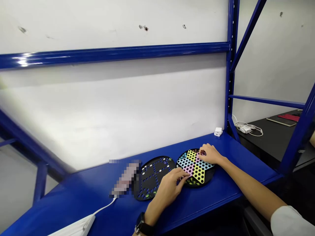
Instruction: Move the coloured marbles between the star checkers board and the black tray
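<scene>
Right hand (209,154) at the upper edge of the multicoloured star plate (194,167), fingers (202,151) bunched in a narrow curl against the yellow and pink arms; any hold on a small piece not discernible. Left hand (168,187) lower left of the plate, black wristwatch (142,224) on the wrist, fingers (183,178) extended and close together over the pink arm; contact visible, actual grip impossible to confirm.

Star plate between both hands: up and right of the left hand, down and left of the right hand. No single long axis, six arms in yellow, pale blue and pink, all perforated. Beneath it, a round black board (212,173), its rim showing on the right. Just left of that board, almost touching, a second round black perforated board (152,183), nearer the left hand, with small green and yellow pieces (147,196) in a few holes. Both boards side by side along the length of the blue desk (228,173).

Further left, a blurred object (125,178), not identifiable, with a white cable (104,206) leading toward the near edge. At the back, a white plug adapter (218,132) beside a blue steel rack upright (230,72).
</scene>
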The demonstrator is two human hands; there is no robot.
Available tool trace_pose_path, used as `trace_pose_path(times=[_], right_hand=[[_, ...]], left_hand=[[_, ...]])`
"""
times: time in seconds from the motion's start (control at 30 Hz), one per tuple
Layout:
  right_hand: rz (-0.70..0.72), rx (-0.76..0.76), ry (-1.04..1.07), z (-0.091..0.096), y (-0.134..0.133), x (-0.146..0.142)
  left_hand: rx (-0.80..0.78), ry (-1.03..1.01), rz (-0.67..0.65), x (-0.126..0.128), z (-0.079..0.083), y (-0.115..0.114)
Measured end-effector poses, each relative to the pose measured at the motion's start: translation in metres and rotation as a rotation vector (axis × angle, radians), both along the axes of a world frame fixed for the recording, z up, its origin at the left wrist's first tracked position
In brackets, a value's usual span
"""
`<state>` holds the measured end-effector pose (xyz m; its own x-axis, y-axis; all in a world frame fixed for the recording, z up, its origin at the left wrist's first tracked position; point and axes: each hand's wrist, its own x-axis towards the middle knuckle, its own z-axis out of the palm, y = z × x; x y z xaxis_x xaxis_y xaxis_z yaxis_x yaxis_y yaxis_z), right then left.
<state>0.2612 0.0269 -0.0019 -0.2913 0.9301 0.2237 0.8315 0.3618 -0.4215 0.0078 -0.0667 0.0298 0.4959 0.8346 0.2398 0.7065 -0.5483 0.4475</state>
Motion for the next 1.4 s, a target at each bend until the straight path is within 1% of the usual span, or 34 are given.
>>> trace_pose_path(times=[0.07, 0.17, 0.23, 0.27, 0.33, 0.4, 0.47, 0.63, 0.77, 0.87, 0.93, 1.0, 1.07, 1.2, 1.27, 1.33, 1.4], right_hand=[[0.002, -0.003, 0.001, 0.001, 0.000, 0.000], [0.000, -0.011, -0.002, 0.002, -0.001, 0.000], [-0.005, -0.016, -0.002, 0.003, -0.002, -0.001], [-0.007, -0.019, -0.002, 0.003, -0.002, -0.001], [-0.007, -0.023, 0.002, 0.003, -0.002, -0.001], [-0.005, -0.025, 0.005, 0.003, -0.003, -0.001], [-0.004, -0.020, 0.008, 0.003, -0.003, -0.001], [-0.010, -0.011, -0.001, 0.004, -0.003, 0.000], [-0.008, -0.015, -0.002, 0.003, -0.002, 0.000], [-0.007, -0.019, -0.003, 0.002, -0.002, 0.000], [-0.006, -0.019, -0.002, 0.002, -0.002, 0.000], [-0.003, -0.020, 0.000, 0.003, -0.002, 0.000], [-0.001, -0.026, -0.003, 0.004, -0.002, 0.000], [-0.006, -0.048, -0.011, 0.007, -0.004, -0.001], [-0.006, -0.047, -0.013, 0.007, -0.004, -0.001], [-0.002, -0.038, -0.014, 0.007, -0.005, -0.001], [0.004, -0.028, -0.016, 0.006, -0.005, -0.001]], left_hand=[[0.025, 0.000, 0.134, -0.027, 0.005, 0.003], [0.017, 0.102, 0.297, -0.074, 0.007, 0.004], [-0.023, 0.180, 0.372, -0.099, 0.002, 0.000], [-0.053, 0.209, 0.398, -0.108, -0.001, -0.003], [-0.116, 0.233, 0.420, -0.117, -0.009, -0.009], [-0.153, 0.229, 0.422, -0.114, -0.013, -0.014], [-0.151, 0.235, 0.419, -0.103, -0.013, -0.016], [-0.085, 0.344, 0.366, -0.068, -0.008, -0.016], [-0.041, 0.458, 0.328, -0.052, -0.008, -0.016], [-0.045, 0.516, 0.296, -0.049, -0.009, -0.015], [-0.054, 0.525, 0.242, -0.049, -0.010, -0.014], [-0.066, 0.506, 0.187, -0.051, -0.011, -0.012], [-0.078, 0.454, 0.173, -0.054, -0.012, -0.009], [-0.101, 0.287, 0.222, -0.061, -0.010, -0.002], [-0.062, 0.213, 0.264, -0.062, -0.006, 0.005], [0.005, 0.199, 0.308, -0.060, -0.001, 0.015], [0.039, 0.248, 0.329, -0.053, 0.002, 0.026]])
